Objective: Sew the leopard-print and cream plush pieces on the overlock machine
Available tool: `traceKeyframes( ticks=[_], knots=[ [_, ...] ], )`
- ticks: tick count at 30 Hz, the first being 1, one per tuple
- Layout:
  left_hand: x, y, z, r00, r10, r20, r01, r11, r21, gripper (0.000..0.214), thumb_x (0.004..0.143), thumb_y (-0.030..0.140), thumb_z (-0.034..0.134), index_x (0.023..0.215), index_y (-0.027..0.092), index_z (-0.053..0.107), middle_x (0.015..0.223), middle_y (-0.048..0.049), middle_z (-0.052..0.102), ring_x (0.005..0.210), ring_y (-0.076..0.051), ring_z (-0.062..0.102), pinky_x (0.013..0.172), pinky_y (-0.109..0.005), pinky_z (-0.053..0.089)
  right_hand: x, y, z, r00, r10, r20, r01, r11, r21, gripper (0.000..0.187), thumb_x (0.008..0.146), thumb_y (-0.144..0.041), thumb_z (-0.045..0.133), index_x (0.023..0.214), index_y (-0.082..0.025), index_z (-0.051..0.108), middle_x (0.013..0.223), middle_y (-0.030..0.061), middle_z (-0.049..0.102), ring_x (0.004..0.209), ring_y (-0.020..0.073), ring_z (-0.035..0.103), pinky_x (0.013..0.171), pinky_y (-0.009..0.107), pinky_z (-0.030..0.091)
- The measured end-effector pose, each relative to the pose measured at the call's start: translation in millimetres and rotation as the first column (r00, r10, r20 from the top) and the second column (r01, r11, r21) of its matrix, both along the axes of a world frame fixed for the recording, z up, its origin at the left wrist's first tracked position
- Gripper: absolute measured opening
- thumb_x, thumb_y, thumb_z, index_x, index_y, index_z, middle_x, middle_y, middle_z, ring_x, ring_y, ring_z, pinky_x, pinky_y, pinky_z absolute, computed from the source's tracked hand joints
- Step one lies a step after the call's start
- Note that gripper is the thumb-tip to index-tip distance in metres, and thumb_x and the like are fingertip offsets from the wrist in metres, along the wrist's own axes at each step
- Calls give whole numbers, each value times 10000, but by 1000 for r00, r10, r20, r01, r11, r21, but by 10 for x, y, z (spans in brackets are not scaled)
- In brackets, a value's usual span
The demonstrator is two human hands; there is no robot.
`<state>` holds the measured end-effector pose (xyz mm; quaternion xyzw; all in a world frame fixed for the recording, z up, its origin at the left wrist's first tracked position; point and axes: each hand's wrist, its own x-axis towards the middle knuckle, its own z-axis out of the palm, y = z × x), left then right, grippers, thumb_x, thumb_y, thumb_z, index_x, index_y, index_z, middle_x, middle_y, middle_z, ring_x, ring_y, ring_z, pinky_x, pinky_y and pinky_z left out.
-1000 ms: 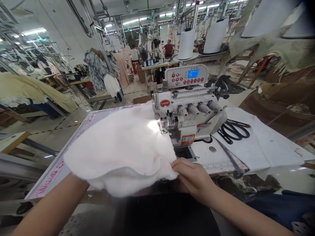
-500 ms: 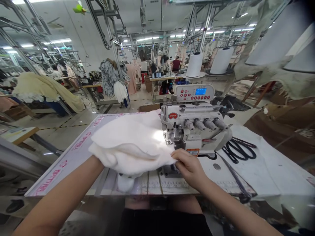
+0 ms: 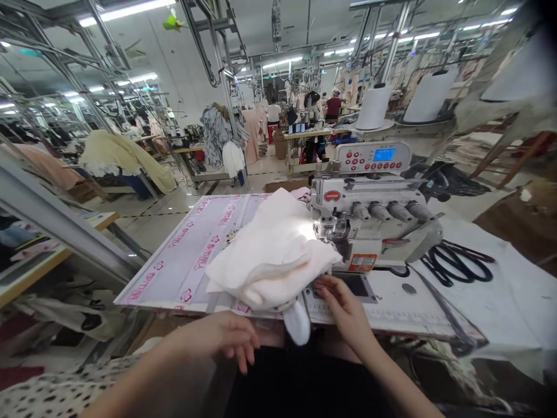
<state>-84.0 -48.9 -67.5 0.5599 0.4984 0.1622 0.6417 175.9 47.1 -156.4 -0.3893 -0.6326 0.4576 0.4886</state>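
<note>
tabletop [image 3: 169, 255]: white cloth [image 3: 270, 249] bunched, left hand [image 3: 230, 337] apart

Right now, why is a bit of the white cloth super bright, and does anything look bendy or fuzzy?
Head view: light glares on the white cloth beside the sewing machine, probably from its lamp; head view: the big thread cone at the right edge looks stretched and slanted; head view: small print on the orange label is too fuzzy to read.

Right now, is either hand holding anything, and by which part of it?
The left hand holds nothing. The right hand is at the near right edge of the white cloth; whether it grips that edge cannot be told.
</note>
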Motion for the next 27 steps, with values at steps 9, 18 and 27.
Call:
traceKeyframes(
  ticks=[9, 18, 27],
  knots=[
    [236, 239, -450, 834, 533, -141, -108, 410, 906, 662, 753, 322, 580, 1321, 186, 268, 1381, -125, 229, 1301, -259, 183, 1069, -442, 196, -578, -80, 91, 910, 118, -398, -256, 915, -313, 327, 666, -299, 674, 922, -127, 566, 880, 93, 670, 780, 218, 643, 707, 354, 525],
    [-71, 800, 73, 832, 501, -237, -42, 483, 875, 297, 813, 408, 397, 776, 155, 550, 748, -25, 582, 713, -169, 527, 676, -281, 417, -475, -441, 364, 842, 250, -478, -410, 873, -264, 526, 552, -283, 771, 1038, -167, 604, 1097, 93, 627, 1015, 255, 572, 920, 415, 421],
    [298, 508, 1097, 680, 558, -476, 189, 493, 849, 378, 816, 503, 418, 740, 151, 534, 639, -13, 516, 619, -166, 486, 566, -267, 361, -683, -974, -121, 857, 468, -216, -515, 787, -341, 283, 676, -377, 659, 806, -127, 626, 552, 8, 580, 345, 79, 458, 304, 181, 360]
  ],
)
